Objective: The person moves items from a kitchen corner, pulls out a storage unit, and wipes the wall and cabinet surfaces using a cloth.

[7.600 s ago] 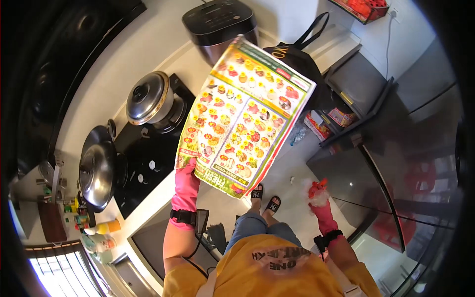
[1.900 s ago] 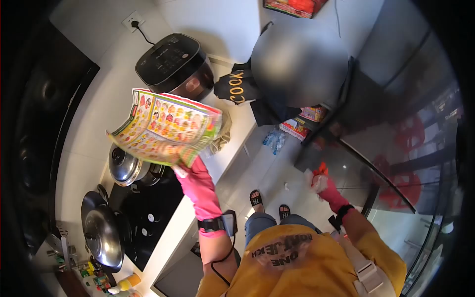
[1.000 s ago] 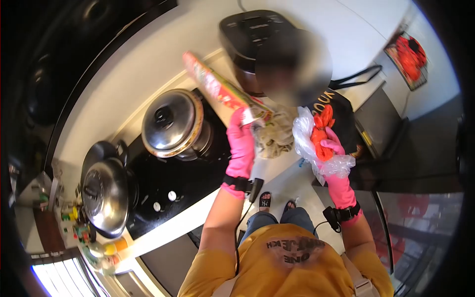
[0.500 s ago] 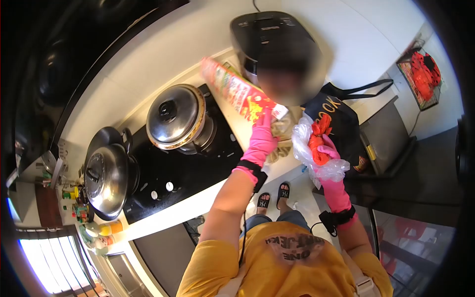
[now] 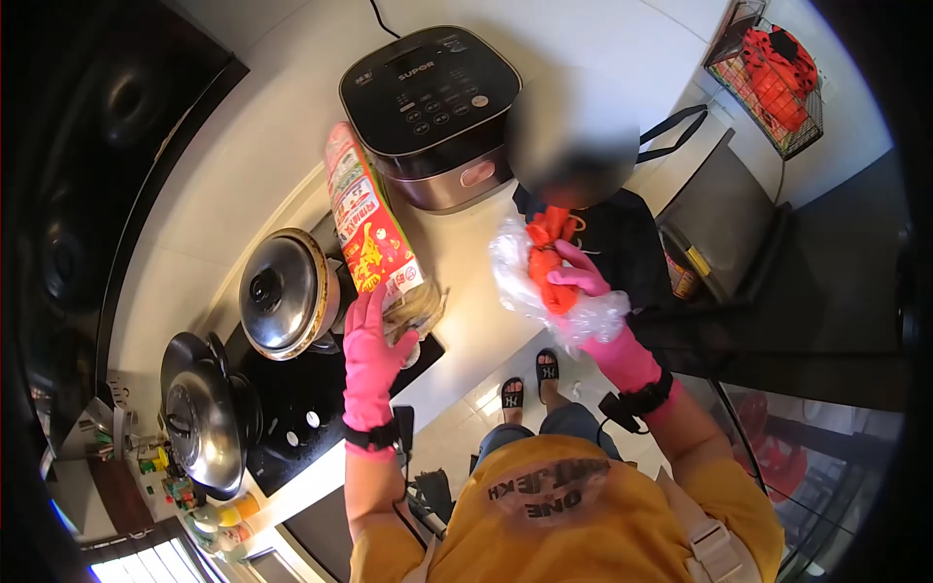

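My left hand (image 5: 372, 355), in a pink rubber glove, has its fingers stretched out and the thumb apart. Its fingertips are at the lower end of a long red-and-white printed package (image 5: 369, 228) lying along the counter beside the stove. A crumpled brownish cloth-like thing (image 5: 416, 313) lies by the thumb, partly under the package. My right hand (image 5: 583, 282), gloved in pink too, is closed around bunched plastic bags: a knotted red bag (image 5: 550, 262) and a clear bag (image 5: 515, 277). They are held above the counter, in front of a black fabric bag (image 5: 627, 253).
A black rice cooker (image 5: 428, 107) stands against the wall behind the package. On the stove (image 5: 262, 398) at left are a lidded pot (image 5: 282, 291) and a lidded wok (image 5: 204, 418). A wire basket (image 5: 768, 87) hangs on the right wall. Bottles (image 5: 228, 515) line the far left.
The package has been set down beside the rice cooker, and my left hand has opened from it. My right hand still holds the bags. The view has shifted to the right.
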The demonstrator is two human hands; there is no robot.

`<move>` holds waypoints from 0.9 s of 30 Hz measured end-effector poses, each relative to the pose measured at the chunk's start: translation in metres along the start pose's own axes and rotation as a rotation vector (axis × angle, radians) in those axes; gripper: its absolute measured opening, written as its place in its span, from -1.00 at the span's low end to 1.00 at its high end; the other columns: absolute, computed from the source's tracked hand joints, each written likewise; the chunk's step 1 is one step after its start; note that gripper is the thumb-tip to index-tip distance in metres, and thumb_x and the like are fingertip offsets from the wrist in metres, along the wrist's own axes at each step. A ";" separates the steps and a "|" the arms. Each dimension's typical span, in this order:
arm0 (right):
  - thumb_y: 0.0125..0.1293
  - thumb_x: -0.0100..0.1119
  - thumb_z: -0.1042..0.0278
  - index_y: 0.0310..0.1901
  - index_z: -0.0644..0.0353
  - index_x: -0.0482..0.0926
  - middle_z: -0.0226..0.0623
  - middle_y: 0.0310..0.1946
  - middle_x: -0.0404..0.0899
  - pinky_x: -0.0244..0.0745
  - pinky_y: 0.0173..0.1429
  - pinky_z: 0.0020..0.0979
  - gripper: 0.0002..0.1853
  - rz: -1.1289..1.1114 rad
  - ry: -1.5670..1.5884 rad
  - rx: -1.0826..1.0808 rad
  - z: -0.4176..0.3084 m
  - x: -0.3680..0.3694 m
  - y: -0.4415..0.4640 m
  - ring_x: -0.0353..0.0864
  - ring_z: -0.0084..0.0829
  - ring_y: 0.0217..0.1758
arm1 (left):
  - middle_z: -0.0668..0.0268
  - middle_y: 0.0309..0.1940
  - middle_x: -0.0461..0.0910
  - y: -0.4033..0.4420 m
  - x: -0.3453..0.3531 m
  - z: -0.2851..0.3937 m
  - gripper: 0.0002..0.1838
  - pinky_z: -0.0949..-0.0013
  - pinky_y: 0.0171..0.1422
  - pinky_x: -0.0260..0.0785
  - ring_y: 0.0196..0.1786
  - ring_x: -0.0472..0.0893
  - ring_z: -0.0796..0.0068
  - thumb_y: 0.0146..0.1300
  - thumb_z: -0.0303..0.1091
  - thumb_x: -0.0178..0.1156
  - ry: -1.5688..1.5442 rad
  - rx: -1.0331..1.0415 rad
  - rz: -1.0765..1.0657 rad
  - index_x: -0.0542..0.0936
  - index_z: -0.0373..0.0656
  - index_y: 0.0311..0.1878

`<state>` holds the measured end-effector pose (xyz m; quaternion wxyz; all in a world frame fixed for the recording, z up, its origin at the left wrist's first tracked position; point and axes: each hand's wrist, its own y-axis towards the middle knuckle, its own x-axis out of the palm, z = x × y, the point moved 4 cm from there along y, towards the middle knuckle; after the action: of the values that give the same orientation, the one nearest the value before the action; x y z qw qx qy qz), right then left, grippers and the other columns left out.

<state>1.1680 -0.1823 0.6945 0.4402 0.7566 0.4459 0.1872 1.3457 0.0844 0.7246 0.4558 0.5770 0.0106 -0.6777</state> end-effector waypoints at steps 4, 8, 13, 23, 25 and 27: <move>0.12 0.30 0.45 0.14 0.07 0.54 -0.13 0.44 0.09 0.15 0.46 -0.31 -0.52 -0.267 0.062 0.096 0.021 0.030 0.025 0.16 -0.23 0.48 | -0.08 0.14 0.45 -0.009 -0.017 0.056 -0.24 0.05 0.33 0.25 0.22 0.41 -0.15 -0.07 -0.43 0.43 -0.067 0.097 0.312 0.38 -0.27 0.28; -0.06 0.34 0.45 0.26 -0.12 0.44 -0.12 0.47 0.04 0.21 0.41 -0.13 -0.27 -0.481 -0.913 -0.094 0.064 0.070 0.028 0.15 0.01 0.45 | -0.11 0.32 0.25 -0.018 0.036 0.104 -0.05 -0.02 0.40 0.15 0.36 0.27 -0.14 -0.11 -0.41 0.48 -0.071 0.286 0.128 0.22 -0.26 0.39; -0.06 0.37 0.41 0.39 -0.08 0.28 -0.15 0.49 0.03 0.15 0.46 -0.09 -0.13 -0.628 -0.821 0.184 0.059 0.059 0.023 0.10 0.07 0.48 | -0.17 0.44 0.02 -0.034 0.115 0.099 0.09 -0.11 0.46 -0.01 0.46 0.06 -0.26 -0.07 -0.09 0.47 -0.015 0.346 -0.071 0.07 -0.18 0.48; 0.08 0.24 0.41 0.10 0.16 0.52 -0.06 0.23 0.39 0.29 0.37 -0.13 -0.53 -0.127 -0.570 0.237 0.041 -0.009 -0.010 0.30 0.00 0.35 | -0.15 0.44 0.03 0.038 0.165 0.089 -0.06 -0.13 0.49 -0.11 0.48 0.03 -0.21 0.09 0.00 0.32 0.194 0.310 -0.013 0.11 -0.02 0.49; 0.09 0.22 0.43 0.06 0.20 0.53 -0.05 0.21 0.41 0.30 0.36 -0.13 -0.57 -0.142 -0.599 0.284 0.054 -0.009 -0.017 0.32 -0.02 0.34 | -0.19 0.42 0.06 0.054 0.165 0.084 -0.11 -0.11 0.48 -0.04 0.45 0.09 -0.24 0.10 -0.09 0.32 0.059 0.287 -0.002 0.14 -0.05 0.48; 0.10 0.20 0.49 0.08 0.20 0.51 -0.06 0.24 0.38 0.27 0.38 -0.11 -0.57 -0.183 -0.589 0.370 0.086 0.006 -0.024 0.28 -0.05 0.37 | -0.25 0.38 0.10 0.063 0.154 0.095 -0.19 -0.08 0.44 0.06 0.39 0.18 -0.29 0.13 -0.25 0.31 -0.025 0.254 0.001 0.18 -0.16 0.43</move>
<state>1.2171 -0.2146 0.6276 0.4203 0.8019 0.3922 -0.1630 1.3243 -0.0969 0.6665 0.3794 0.6215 -0.0811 -0.6806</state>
